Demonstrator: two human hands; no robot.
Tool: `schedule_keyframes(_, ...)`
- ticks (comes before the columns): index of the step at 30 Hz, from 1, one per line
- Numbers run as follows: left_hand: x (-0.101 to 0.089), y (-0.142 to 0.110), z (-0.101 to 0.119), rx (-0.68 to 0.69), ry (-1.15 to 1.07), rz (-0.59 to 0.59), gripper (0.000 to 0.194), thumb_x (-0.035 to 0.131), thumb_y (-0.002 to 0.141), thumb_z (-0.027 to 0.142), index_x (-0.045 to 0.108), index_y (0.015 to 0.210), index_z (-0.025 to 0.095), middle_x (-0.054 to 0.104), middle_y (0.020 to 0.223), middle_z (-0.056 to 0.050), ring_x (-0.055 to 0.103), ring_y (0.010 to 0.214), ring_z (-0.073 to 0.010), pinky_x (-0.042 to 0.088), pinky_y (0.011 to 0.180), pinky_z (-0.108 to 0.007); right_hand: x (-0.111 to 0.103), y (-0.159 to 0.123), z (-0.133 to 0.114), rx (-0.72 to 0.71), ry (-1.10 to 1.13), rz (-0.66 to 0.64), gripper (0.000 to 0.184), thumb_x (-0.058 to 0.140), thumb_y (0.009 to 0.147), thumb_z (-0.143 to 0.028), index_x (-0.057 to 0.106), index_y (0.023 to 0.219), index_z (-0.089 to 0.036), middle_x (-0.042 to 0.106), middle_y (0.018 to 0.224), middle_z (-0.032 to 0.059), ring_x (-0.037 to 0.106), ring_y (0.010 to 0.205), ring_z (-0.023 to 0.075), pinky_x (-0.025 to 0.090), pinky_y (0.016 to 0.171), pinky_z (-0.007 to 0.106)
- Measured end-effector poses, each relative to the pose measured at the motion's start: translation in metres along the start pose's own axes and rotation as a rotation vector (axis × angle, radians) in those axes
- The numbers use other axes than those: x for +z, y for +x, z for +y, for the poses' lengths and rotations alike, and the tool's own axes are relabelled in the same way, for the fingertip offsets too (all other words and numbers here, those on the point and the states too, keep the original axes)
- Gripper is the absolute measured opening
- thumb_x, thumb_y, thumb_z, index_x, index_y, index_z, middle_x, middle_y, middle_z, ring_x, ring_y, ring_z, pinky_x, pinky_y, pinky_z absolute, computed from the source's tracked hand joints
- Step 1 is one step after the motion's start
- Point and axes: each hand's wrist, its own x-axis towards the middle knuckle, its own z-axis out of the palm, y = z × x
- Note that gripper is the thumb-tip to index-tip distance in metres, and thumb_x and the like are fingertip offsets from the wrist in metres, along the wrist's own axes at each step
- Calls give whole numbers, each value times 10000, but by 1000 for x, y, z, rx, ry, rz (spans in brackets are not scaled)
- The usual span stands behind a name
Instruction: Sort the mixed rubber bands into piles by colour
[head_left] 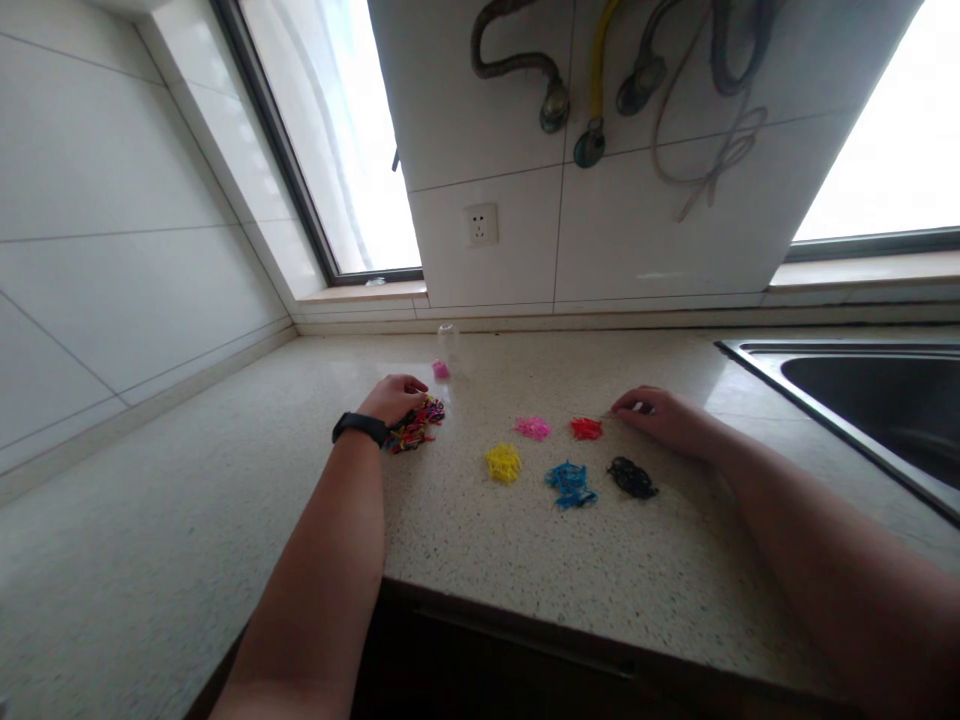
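My left hand [396, 399], with a black band on its wrist, rests at a mixed heap of multicoloured small rubber bands [418, 428]. Its fingers are curled at the top of the heap, and what they pinch is too small to see. To the right lie sorted piles: yellow bands [502, 464], pink bands [533, 429], red bands [586, 429], blue bands [571, 484] and black bands [631, 478]. My right hand [646, 410] is just right of the red pile, thumb and fingertips pinched together; anything between them cannot be made out.
Behind the mixed heap stand a clear container [448, 342] and a small pink object [440, 370]. A metal sink [757, 370] is set into the speckled counter [465, 540] at right. A wall socket [481, 225] and hoses [517, 66] are on the tiled back wall.
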Motion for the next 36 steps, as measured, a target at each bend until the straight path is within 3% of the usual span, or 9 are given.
schedule_keyframes(12, -3, -1, 8, 20, 5, 67, 315, 642, 800, 340, 777, 1010, 148, 749, 797, -72, 674, 732, -186, 502, 703, -271, -3, -1, -7, 3, -9, -13, 252, 567, 841, -374, 748, 945, -232, 723, 962, 86, 667, 838, 250, 525, 769, 375)
schedule_keyframes(36, -4, -3, 14, 42, 4, 104, 307, 624, 807, 387, 776, 956, 166, 773, 897, -83, 698, 812, -208, 501, 743, -292, -2, -1, -4, 4, -17, -30, 270, 563, 853, -398, 740, 957, -222, 717, 972, 92, 667, 848, 250, 537, 779, 380)
